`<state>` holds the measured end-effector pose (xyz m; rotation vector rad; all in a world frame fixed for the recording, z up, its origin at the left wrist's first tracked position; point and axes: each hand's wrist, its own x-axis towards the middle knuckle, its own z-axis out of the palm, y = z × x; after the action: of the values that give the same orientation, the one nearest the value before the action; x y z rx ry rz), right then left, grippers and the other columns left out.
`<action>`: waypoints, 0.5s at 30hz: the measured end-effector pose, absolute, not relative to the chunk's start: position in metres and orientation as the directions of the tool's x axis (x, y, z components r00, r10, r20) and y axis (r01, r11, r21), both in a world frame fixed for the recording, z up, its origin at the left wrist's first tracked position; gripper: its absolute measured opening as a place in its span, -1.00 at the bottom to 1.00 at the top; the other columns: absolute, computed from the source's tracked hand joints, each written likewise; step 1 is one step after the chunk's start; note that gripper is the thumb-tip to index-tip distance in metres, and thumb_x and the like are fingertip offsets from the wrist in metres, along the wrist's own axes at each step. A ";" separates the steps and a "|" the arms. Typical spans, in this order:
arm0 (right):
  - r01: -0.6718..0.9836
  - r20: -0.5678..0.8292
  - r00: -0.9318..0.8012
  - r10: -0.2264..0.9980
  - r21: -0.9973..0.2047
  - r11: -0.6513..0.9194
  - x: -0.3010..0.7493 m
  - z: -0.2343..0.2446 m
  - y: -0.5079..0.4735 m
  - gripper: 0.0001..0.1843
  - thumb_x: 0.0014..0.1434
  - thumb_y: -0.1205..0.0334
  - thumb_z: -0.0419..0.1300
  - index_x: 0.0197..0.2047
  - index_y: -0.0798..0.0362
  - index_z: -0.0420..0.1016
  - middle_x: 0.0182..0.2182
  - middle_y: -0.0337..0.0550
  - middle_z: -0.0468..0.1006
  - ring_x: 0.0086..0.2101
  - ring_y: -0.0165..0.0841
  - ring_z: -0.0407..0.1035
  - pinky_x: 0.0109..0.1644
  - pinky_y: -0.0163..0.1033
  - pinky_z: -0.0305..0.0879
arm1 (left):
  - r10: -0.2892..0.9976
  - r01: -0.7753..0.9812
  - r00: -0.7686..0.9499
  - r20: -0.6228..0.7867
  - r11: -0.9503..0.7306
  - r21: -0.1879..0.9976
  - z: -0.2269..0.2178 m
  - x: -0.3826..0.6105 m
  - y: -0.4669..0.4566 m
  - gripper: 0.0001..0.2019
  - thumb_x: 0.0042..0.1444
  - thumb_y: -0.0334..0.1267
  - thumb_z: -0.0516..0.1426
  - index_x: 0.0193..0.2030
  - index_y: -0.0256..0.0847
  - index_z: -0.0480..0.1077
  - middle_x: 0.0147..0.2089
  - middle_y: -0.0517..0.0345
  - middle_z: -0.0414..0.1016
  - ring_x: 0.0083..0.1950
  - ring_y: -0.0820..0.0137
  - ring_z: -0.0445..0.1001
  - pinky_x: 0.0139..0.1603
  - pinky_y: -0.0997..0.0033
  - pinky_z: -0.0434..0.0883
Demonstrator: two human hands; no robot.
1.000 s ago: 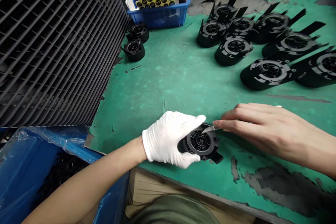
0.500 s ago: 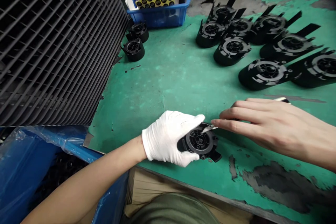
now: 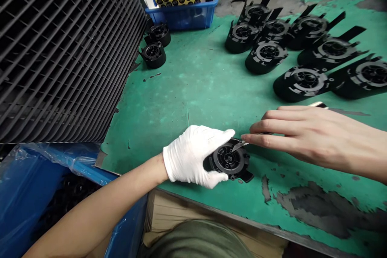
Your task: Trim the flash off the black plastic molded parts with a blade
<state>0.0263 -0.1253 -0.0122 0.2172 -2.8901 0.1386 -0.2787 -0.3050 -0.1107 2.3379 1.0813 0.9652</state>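
My left hand [image 3: 196, 155], in a white glove, is closed around a round black plastic part [image 3: 230, 159] near the table's front edge. Its thumb and fingers grip the rim, and the ribbed face with a hub is turned up toward me. My bare right hand [image 3: 290, 135] holds a slim knife [image 3: 241, 144]. The blade's tip rests at the ribbed inner ring of the part. Most of the knife's handle is hidden under my fingers, and its light rear end sticks out behind the hand.
Several black cylindrical housings [image 3: 266, 57] stand at the back right. Two shorter black parts [image 3: 154, 55] sit near the dark grid rack [image 3: 66, 48] on the left. A blue bin [image 3: 187, 18] stands behind. A plastic-lined blue crate [image 3: 30, 193] is at lower left.
The view has shifted slightly. My right hand and the knife have moved a little up and left, with the tip still at the inner ring. The left hand keeps its grip.
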 end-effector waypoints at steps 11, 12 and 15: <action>0.233 0.288 -0.918 0.274 -0.170 0.958 0.063 -0.046 -0.200 -0.59 0.76 0.43 0.13 0.47 -0.04 0.64 0.00 -0.08 0.81 -0.23 -0.24 0.70 -0.27 -0.15 0.54 | 0.760 0.494 0.465 0.454 -0.649 0.579 -0.112 -0.278 -0.305 0.04 0.51 0.23 0.37 0.90 -0.32 0.22 0.40 -0.38 0.87 0.32 -0.29 0.96 0.35 -0.31 0.92; 0.250 0.288 -0.909 0.300 -0.197 0.948 0.063 -0.045 -0.204 -0.55 0.74 0.44 0.13 0.49 -0.06 0.65 0.01 -0.08 0.82 -0.23 -0.21 0.70 -0.27 -0.13 0.55 | 0.755 0.492 0.464 0.464 -0.655 0.574 -0.111 -0.278 -0.305 0.04 0.52 0.23 0.37 0.90 -0.32 0.21 0.40 -0.38 0.88 0.32 -0.28 0.96 0.33 -0.30 0.93; 0.273 0.296 -0.893 0.339 -0.241 0.931 0.060 -0.041 -0.212 -0.43 0.69 0.47 0.13 0.55 -0.14 0.66 0.01 -0.08 0.82 -0.24 -0.15 0.68 -0.28 -0.08 0.53 | 0.751 0.495 0.453 0.481 -0.660 0.565 -0.111 -0.278 -0.305 0.04 0.51 0.22 0.36 0.92 -0.28 0.19 0.39 -0.35 0.88 0.30 -0.27 0.97 0.31 -0.28 0.93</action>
<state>0.0601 -0.2118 -0.0415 -0.4492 -2.7526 0.2755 -0.2778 -0.3047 -0.1108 2.3646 1.0583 1.0377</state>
